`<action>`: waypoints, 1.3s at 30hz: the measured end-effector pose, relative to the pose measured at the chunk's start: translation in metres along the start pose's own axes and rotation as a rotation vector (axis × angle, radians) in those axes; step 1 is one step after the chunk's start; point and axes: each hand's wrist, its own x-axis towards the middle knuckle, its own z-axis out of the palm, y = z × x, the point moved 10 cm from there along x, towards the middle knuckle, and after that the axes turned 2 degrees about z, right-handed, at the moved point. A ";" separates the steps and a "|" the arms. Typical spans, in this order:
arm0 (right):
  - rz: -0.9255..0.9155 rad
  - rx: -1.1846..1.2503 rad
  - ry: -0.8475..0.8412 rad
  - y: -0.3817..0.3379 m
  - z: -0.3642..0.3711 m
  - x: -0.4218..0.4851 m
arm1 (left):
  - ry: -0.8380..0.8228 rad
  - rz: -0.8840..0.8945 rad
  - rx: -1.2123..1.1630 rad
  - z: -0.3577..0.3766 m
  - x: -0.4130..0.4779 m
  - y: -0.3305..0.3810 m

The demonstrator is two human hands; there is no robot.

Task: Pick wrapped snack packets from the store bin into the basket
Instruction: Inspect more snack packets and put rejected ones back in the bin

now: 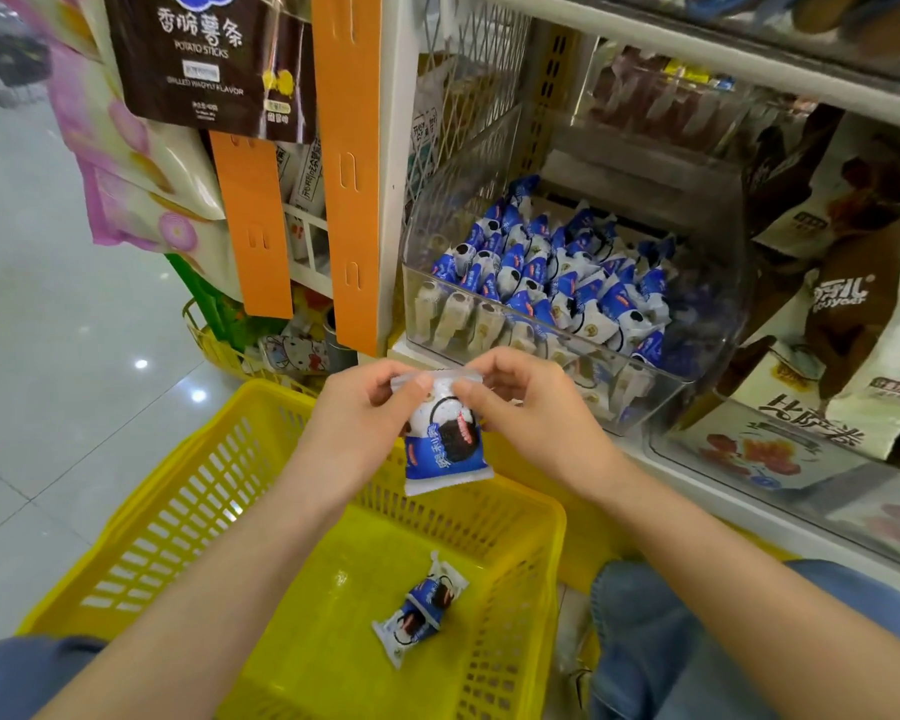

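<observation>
A blue and white snack packet (445, 449) hangs above the far rim of the yellow basket (188, 506). My left hand (359, 413) and my right hand (531, 402) both pinch its top sealed edge. Two more packets (421, 610) of the same kind lie on the basket's floor. Just beyond my hands stands the clear plastic bin (707, 314) on the shelf, filled with several blue and white packets (557, 267).
Brown and cream snack bags (848, 283) stand right of the bin, with another clear bin (780, 449) below. Orange strips (349, 163) and hanging bags (204, 59) flank the shelf's left side. My knees in jeans (697, 636) frame the basket. Tiled floor (48, 304) lies left.
</observation>
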 end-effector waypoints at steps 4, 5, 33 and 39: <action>-0.075 -0.074 0.012 -0.008 0.003 -0.004 | -0.018 0.102 0.138 0.005 -0.002 0.006; -0.094 -0.096 0.031 -0.011 0.001 -0.005 | -0.023 0.103 0.141 0.006 -0.003 0.006; -0.146 -0.227 0.120 -0.023 -0.004 -0.014 | 0.062 -0.219 -0.337 0.002 -0.004 -0.018; 0.292 0.441 -0.048 0.018 0.009 -0.006 | -0.012 -0.085 -0.225 0.012 -0.003 -0.004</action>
